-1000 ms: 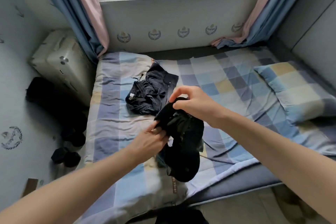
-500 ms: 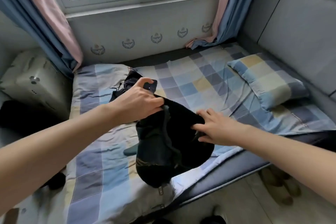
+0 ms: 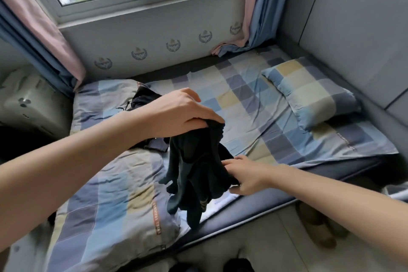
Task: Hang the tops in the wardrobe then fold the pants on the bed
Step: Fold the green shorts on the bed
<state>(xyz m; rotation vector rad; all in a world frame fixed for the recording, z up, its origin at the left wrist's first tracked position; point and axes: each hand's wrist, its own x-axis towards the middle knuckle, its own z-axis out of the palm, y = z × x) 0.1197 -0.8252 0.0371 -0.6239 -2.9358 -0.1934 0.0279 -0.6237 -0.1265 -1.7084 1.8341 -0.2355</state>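
the wide bed with its blue, grey and yellow checked cotton sheet (image 3: 254, 106) fills the view under both hands, with a matching checked pillow (image 3: 313, 93) well off to the right of the right hand. a bunched black fabric garment (image 3: 196, 168) hangs between the hands above the bed's near edge; whether it is a top or pants cannot be told. a second dark crumpled garment (image 3: 143, 98) lies on the sheet just behind the left hand, partly hidden by the wrist. the left hand (image 3: 181, 112) grips the hanging garment's upper edge, fingers curled round it. the right hand (image 3: 245, 174) pinches its lower side, lower and nearer. no wardrobe or other container shows. judging from this, the task looks early: nothing lies folded on the bed, and both garments remain to be dealt with.
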